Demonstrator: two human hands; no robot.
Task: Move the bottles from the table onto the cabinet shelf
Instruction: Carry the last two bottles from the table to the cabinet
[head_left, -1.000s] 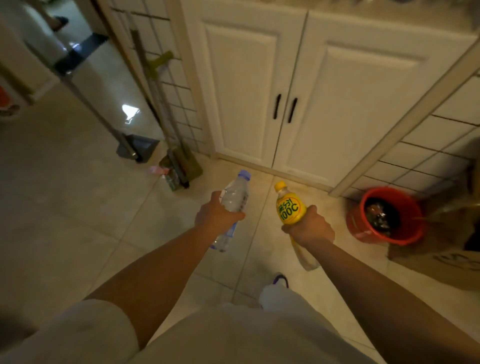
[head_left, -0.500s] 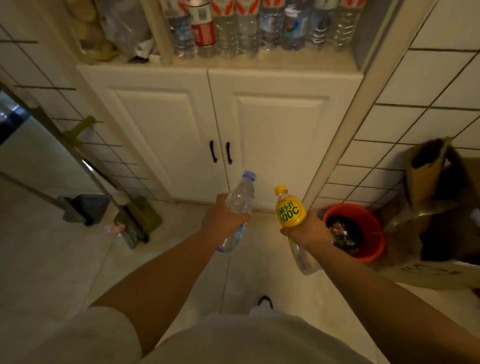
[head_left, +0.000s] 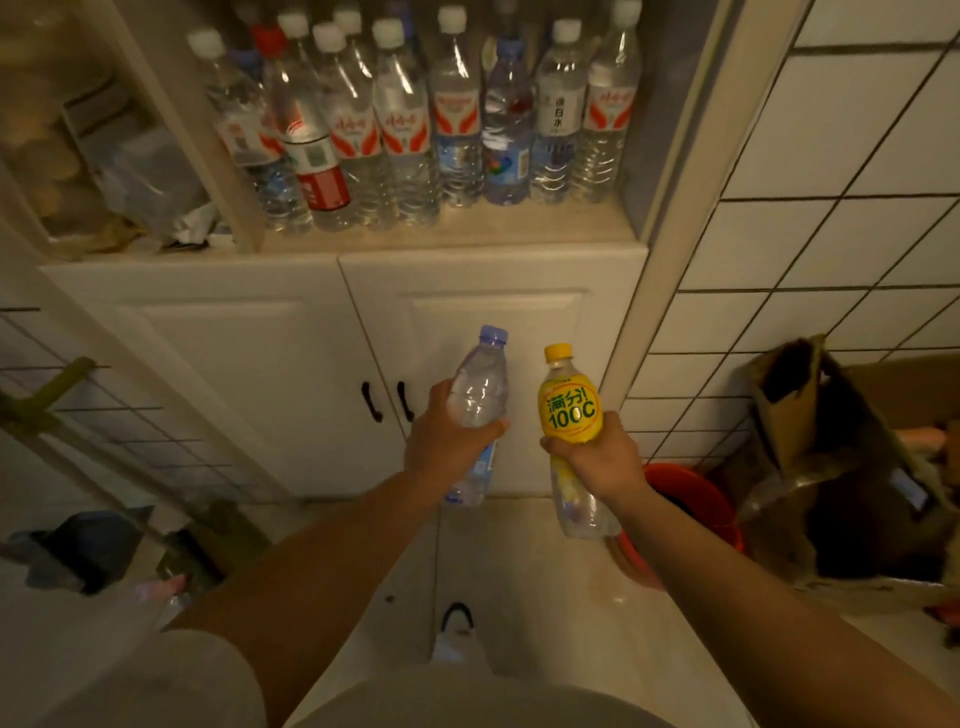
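Clear plastic water bottle (head_left: 478, 395) is gripped in the left hand (head_left: 441, 441) and the yellow-labelled drink bottle (head_left: 570, 410) in the right hand (head_left: 597, 457), so lift both upright onto the cream cabinet shelf's (head_left: 441, 236) bare front edge.

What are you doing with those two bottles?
A person stands facing a white cabinet. The left hand holds a clear bottle with a blue cap, and the right hand holds a yellow-labelled bottle. Neither is on the shelf yet, where a row of water bottles already stands.
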